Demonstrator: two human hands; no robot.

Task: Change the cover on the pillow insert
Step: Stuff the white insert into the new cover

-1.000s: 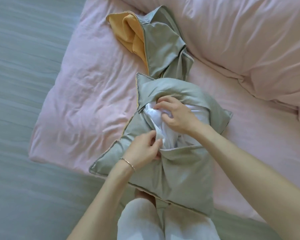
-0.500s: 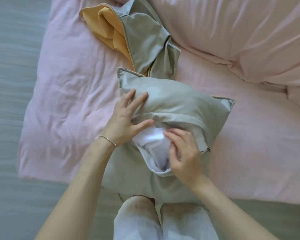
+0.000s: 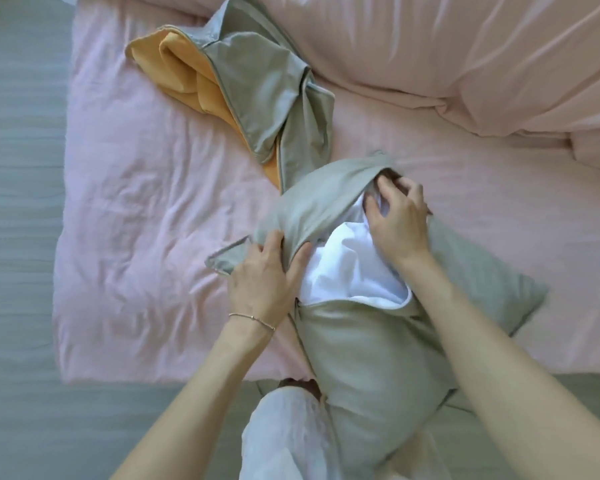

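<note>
White pillow insert point(image 3: 347, 268) sits half inside grey cover point(image 3: 368, 344) at bed's point(image 3: 146, 209) near edge; left hand point(image 3: 264, 275) grips cover's flap by the opening; right hand point(image 3: 397, 220), fingers curled, tucks into far end of opening; spare grey/yellow cover point(image 3: 243, 98) lies crumpled twd far side.

The cover point(image 3: 371, 344) is smooth grey cloth with a faint sheen; the insert point(image 3: 347, 268) inside is white, matt cloth. Beyond the cover, the sheet point(image 3: 146, 209) is creased pink cloth, and the spare cover point(image 3: 257, 95) has an orange cloth lining.

White pillow insert point(image 3: 347, 268) bulges from the half-open grey-green cover point(image 3: 368, 344) on the bed.
</note>
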